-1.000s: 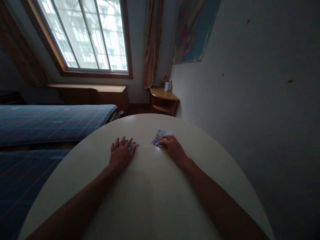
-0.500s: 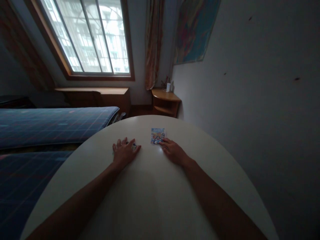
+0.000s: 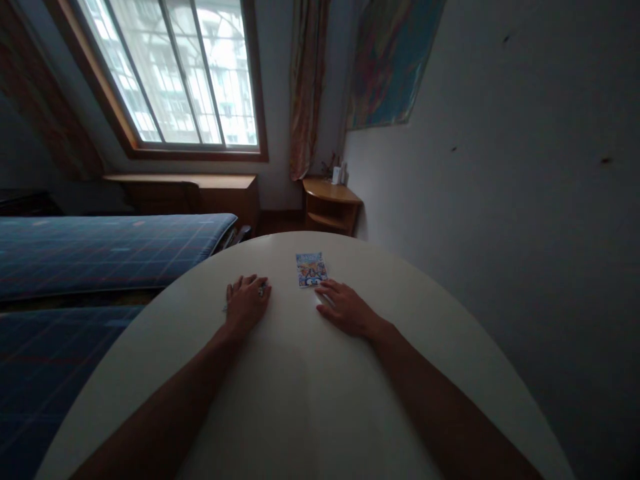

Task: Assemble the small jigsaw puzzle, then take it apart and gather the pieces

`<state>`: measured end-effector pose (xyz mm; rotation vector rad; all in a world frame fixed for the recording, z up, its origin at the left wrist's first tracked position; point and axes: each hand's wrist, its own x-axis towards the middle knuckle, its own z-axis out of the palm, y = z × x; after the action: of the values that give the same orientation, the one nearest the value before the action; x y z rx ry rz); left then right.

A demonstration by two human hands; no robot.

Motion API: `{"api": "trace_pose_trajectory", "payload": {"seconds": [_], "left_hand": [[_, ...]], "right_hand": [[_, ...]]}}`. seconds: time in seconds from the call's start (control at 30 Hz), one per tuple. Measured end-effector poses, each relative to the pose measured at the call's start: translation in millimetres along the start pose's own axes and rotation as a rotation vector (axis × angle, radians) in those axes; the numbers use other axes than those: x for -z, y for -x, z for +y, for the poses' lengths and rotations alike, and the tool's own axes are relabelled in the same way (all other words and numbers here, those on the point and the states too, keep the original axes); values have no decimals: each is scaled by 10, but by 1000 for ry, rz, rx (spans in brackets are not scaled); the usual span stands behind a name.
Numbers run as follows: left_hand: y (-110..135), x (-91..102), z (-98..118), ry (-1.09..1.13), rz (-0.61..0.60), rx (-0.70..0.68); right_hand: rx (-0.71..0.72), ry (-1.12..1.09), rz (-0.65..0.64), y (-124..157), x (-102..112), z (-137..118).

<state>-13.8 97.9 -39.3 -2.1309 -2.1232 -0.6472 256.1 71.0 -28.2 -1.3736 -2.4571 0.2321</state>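
A small colourful printed card (image 3: 311, 269) lies flat on the round white table (image 3: 310, 400), near its far edge. My right hand (image 3: 343, 307) rests palm down just below the card, fingers stretched out and apart from it. My left hand (image 3: 246, 298) lies on the table to the card's left, fingers curled over small colourful pieces (image 3: 261, 289) that are mostly hidden under it.
A wall runs close along the table's right side. Blue plaid mattresses (image 3: 100, 247) lie at the left. A wooden corner shelf (image 3: 330, 200) and a low bench stand under the window at the back.
The card turned from tilted to nearly straight and my right hand drew back off it. My left hand curled in over the small pieces, hiding more of them.
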Motion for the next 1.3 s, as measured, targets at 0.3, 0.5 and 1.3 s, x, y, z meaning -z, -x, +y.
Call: {"api": "trace_pose_trajectory", "payload": {"seconds": [0.3, 0.5, 1.3], "left_hand": [[266, 33, 351, 234, 57, -432], [228, -52, 449, 234, -168, -602], [44, -160, 665, 197, -165, -557]], "right_hand": [[-24, -6, 82, 9, 5, 11], [-79, 73, -66, -126, -18, 32], [-65, -114, 198, -248, -46, 101]]}}
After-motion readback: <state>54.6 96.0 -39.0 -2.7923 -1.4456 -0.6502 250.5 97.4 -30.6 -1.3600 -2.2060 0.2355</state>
